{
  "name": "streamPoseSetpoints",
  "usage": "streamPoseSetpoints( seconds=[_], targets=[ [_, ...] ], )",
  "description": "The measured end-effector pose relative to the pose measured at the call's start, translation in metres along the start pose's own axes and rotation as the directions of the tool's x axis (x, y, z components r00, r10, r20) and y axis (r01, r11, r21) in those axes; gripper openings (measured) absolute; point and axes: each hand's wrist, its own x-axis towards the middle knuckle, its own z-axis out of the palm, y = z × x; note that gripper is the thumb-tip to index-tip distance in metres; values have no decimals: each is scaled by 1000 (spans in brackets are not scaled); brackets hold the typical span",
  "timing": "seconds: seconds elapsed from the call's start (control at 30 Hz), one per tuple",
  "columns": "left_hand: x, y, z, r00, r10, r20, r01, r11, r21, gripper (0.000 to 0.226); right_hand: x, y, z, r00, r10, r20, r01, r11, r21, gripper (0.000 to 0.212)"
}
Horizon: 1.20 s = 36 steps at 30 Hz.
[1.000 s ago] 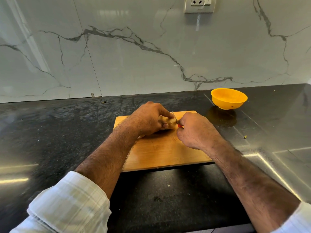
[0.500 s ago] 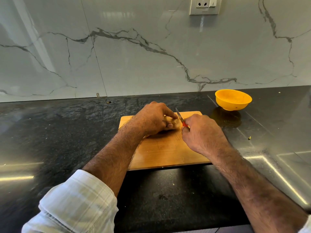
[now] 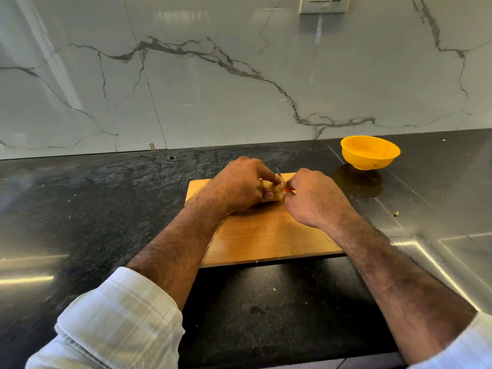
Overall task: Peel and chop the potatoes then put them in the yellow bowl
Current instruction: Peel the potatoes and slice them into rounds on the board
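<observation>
one potato (image 3: 274,191) sits at the far end of the wooden cutting board (image 3: 266,235), your left hand (image 3: 241,186) curled round it, your right hand (image 3: 312,198) gripping the red-handled knife (image 3: 282,179) at its end. you look to be peeling or trimming; next, ease the blade clear of your fingertips. the yellow bowl (image 3: 370,153) waits well apart, right.

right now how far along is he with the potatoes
Early on. Nothing looks finished: the yellow bowl seems empty, and no cut pieces show on the board. In hand: the left hand grips a potato while the right hand works the knife. Chopping and filling the bowl remain.
</observation>
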Motion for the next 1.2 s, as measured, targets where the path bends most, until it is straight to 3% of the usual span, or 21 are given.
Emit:
streamPoseSetpoints(
  seconds=[0.3, 0.53, 0.93, 1.2],
  targets=[
    [-1, -2, -1, 1000, -4, 2, 4, 1000, -21, 43, -25, 3, 11, 995, 11, 99, -2, 995, -96, 31],
    [4, -10, 4, 1000, 13, -26, -14, 998, -57, 40, -24, 4, 6, 995, -24, -99, 18, 998, -66, 28],
    [8, -11, 7, 999, 43, -16, -43, 998, -45, 42, -13, -2, -3, 1000, -27, 6, 27, 999, -38, 30],
    [10, -10, 7, 999, 43, -21, -43, 999, 14, 45, -4, -12, -6, 1000, -15, -7, 15, 998, -67, 24]
  ],
)
